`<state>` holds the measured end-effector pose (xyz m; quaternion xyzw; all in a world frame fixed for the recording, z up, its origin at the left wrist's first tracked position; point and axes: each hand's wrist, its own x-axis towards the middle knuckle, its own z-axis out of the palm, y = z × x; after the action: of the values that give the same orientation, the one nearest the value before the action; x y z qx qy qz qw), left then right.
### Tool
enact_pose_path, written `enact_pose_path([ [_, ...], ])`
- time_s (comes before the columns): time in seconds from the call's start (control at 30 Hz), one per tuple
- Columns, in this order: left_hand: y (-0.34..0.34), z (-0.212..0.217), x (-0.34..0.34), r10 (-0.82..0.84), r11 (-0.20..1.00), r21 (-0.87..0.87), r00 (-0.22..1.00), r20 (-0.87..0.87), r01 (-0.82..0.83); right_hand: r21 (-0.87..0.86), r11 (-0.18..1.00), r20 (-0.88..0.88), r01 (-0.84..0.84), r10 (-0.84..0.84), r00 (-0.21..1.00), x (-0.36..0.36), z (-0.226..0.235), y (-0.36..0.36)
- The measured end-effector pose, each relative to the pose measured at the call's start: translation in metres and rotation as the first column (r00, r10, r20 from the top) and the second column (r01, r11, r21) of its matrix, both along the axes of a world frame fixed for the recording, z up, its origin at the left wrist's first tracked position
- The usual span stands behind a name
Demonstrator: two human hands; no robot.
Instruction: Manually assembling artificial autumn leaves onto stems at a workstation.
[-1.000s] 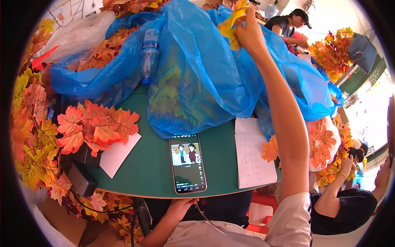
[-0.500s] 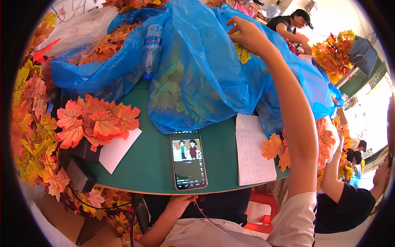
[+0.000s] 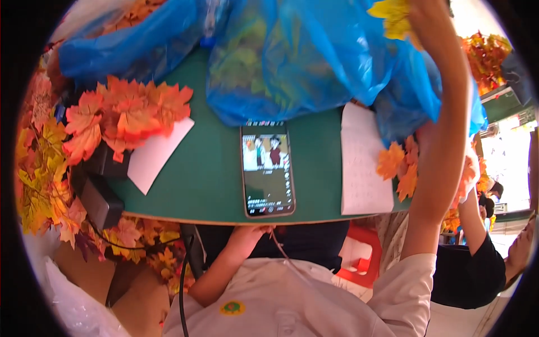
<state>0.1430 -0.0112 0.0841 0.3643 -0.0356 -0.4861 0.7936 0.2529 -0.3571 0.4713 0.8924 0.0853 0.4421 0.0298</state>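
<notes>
My right hand (image 3: pixel 428 16) is at the upper right, partly cut off by the top edge, with a yellow artificial maple leaf (image 3: pixel 391 18) at its closed fingers. Just left of it spreads a large blue plastic bag (image 3: pixel 303 62), with green and yellow leaves showing through. Below the table's front edge, my left hand (image 3: pixel 250 238) is closed in a pinch on a thin brown stem (image 3: pixel 279 247) that trails over my lap. Straight ahead a smartphone (image 3: pixel 268 174) lies on the green table (image 3: pixel 317 191), its screen lit with a cartoon picture.
Orange leaves (image 3: pixel 132 115) lie at the table's left, over a white paper (image 3: pixel 160 154) and beside a black box (image 3: pixel 101 202). A handwritten sheet (image 3: pixel 366 174) lies right of the phone, near small orange leaves (image 3: pixel 400 165). Another person (image 3: pixel 466 269) sits at the right.
My right hand has moved right, away from the bag's opening, with the yellow leaf now at its fingers. The view has tilted down, and my left hand keeps its pinch.
</notes>
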Motion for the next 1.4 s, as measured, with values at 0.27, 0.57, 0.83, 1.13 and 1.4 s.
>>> enact_pose_path([
  [0.27,0.0,-0.004,0.002,0.008,1.0,-0.021,0.988,-0.156,-0.011,0.737,0.675,-0.204,-0.041,0.28,0.938,-0.131,-0.071,0.076],
  [0.57,-0.001,0.007,0.0,-0.04,0.998,0.042,0.991,-0.126,0.046,0.592,0.789,-0.525,0.165,0.221,0.822,-0.185,-0.115,0.087],
  [0.83,-0.004,0.007,-0.006,-0.019,0.998,0.054,0.984,-0.178,0.029,0.205,0.944,-0.525,0.258,-0.117,0.843,-0.192,-0.123,0.079],
  [1.13,-0.004,0.012,-0.004,-0.067,0.99,0.122,0.996,-0.064,0.075,0.826,0.556,-0.338,-0.093,0.621,0.707,-0.257,-0.133,0.101],
  [1.4,-0.011,0.045,-0.018,-0.042,0.981,0.192,0.997,0.058,0.03,0.896,0.12,-0.419,0.427,0.545,0.727,-0.273,-0.257,0.144],
])
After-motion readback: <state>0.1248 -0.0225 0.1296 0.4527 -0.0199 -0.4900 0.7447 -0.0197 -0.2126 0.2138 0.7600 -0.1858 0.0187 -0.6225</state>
